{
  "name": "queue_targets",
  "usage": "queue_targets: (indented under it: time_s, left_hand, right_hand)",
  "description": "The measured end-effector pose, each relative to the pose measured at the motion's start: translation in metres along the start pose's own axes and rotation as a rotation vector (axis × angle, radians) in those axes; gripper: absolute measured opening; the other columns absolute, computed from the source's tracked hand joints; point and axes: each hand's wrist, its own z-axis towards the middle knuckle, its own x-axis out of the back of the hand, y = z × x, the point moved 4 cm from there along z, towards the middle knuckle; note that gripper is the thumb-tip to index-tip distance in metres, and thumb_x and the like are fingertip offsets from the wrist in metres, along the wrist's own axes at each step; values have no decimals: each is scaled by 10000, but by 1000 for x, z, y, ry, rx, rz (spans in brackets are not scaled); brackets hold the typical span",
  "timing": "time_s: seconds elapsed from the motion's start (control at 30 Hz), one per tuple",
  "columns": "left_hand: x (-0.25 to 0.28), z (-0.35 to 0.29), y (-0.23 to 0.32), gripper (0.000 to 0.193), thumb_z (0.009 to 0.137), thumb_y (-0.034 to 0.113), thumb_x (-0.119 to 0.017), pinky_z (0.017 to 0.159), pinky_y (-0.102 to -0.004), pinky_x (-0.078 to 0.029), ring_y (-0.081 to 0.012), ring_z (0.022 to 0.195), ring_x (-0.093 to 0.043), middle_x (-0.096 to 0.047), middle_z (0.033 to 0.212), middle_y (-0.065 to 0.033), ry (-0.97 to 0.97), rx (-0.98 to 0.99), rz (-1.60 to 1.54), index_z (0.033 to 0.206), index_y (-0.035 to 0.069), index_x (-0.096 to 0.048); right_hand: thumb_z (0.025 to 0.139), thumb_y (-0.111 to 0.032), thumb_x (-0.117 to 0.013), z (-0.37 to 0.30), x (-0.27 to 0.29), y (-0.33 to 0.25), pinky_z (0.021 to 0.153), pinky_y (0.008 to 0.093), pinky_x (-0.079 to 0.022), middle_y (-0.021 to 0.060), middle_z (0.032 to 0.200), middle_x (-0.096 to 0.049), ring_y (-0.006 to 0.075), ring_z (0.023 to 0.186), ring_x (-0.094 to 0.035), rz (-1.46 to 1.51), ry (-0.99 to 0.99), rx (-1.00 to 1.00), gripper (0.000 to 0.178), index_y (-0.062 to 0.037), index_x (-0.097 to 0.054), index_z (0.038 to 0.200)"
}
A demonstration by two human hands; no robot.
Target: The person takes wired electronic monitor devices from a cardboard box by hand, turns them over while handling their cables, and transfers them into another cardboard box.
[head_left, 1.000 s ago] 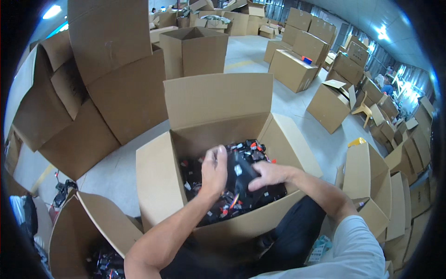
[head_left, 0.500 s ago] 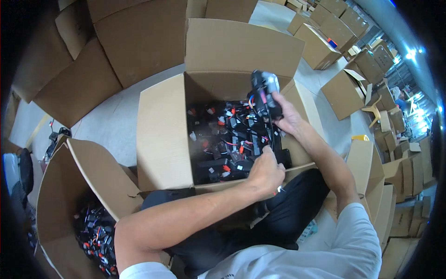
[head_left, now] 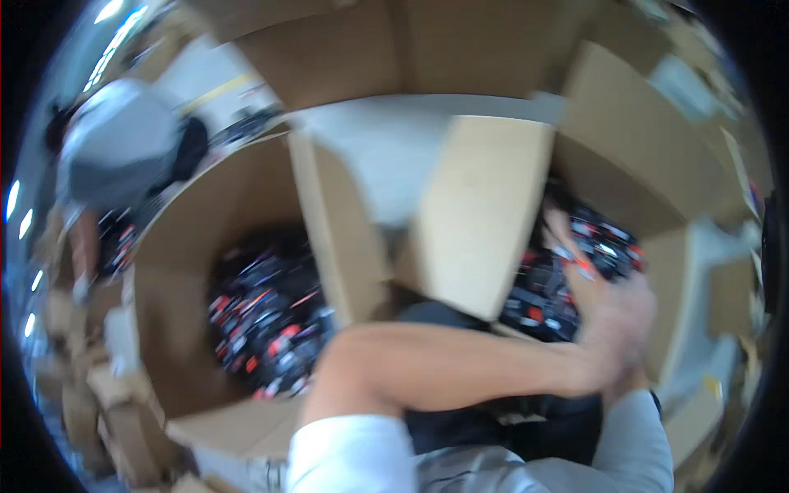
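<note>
The handling looks to be in progress: the right carton [head_left: 612,177], at 3 o'clock, holds a pile of black electronic units [head_left: 538,312] with red and white parts, and both arms reach over it. The right hand [head_left: 558,228] is down among the units at about 2 o'clock, its fingers beside a dark shape; whether they grip it I cannot tell. The left hand [head_left: 622,324] lies at 4 o'clock, crossing over the right forearm [head_left: 588,292], and it is too blurred to say if it is closed or holding anything. A second pile [head_left: 267,316] of similar units lies in the left carton [head_left: 185,279], at 8 o'clock. Both piles are plentiful, so much appears left to handle, though nothing here marks which units are finished

Between the cartons, their raised flaps stand close together, the pale flap [head_left: 489,214] of the right one partly screening its contents. The left forearm [head_left: 468,366] also bars the near side. Large cardboard boxes [head_left: 394,53] close off 12 o'clock, and a co-worker [head_left: 123,144] bends at 10 o'clock, beyond the left carton
</note>
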Motion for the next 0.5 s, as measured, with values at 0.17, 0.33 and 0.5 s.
queue_targets:
  time_s: [0.17,0.33,0.5]
  left_hand:
    - [-36,-18,-51,665,1126,315,-599,1390,-671,-349,-554,1645,-503,-497,1785,-391,-20,99,-137,1640,-105,-622]
    - [-23,-12,-45,705,1132,345,-590,1390,-705,-325,-584,1625,-510,-516,1743,-439,100,-90,-12,1640,-143,-604]
    - [-11,-21,-46,685,1027,340,-709,1270,-703,-445,-537,1534,-600,-584,1686,-412,191,-248,79,1527,-129,-702]
  right_hand:
    - [1151,-599,-733,-21,-70,-216,953,536,-617,238,1123,-841,337,1035,-819,381,-283,228,594,-22,-851,1226]
    - [1137,-550,-760,-88,-17,-154,984,527,-620,245,1169,-846,356,1084,-822,259,-353,315,551,-23,-850,1268]
    - [1122,-502,-788,-194,111,79,1015,518,-622,252,1216,-851,376,1133,-825,47,-408,300,517,-25,-848,1311]
